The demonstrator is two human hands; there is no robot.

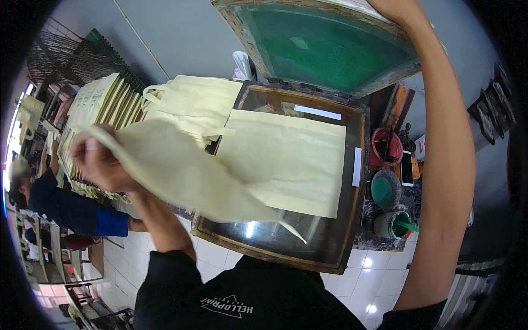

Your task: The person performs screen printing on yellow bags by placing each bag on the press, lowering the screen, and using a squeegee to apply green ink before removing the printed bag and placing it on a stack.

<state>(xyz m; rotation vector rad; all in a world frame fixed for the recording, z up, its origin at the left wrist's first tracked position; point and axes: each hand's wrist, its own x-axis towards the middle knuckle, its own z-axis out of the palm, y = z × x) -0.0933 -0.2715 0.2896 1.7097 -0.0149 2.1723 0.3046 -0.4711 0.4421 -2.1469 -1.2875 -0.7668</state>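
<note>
My left hand (104, 160) is closed on a cream cloth bag (181, 165), blurred by motion. This bag sweeps in the air over the left part of the printing table (275, 242), one corner trailing toward the near side. Flat on the table's glass top lies another cream cloth bag (289, 159), a strap end at its left. My right hand (393, 8) grips the upper edge of a screen printing frame (330, 47), which stands tilted up at the table's far side. Green colours its mesh. The top picture edge cuts off some right-hand fingers.
Left of the table sit a pile of cream bags (190, 99) and a rack of hanging bags (93, 104). On the right side stand a red bucket (386, 146), a green ink bowl (384, 190), an ink pot (391, 225) and a phone (407, 168). Another person (60, 201) works far left.
</note>
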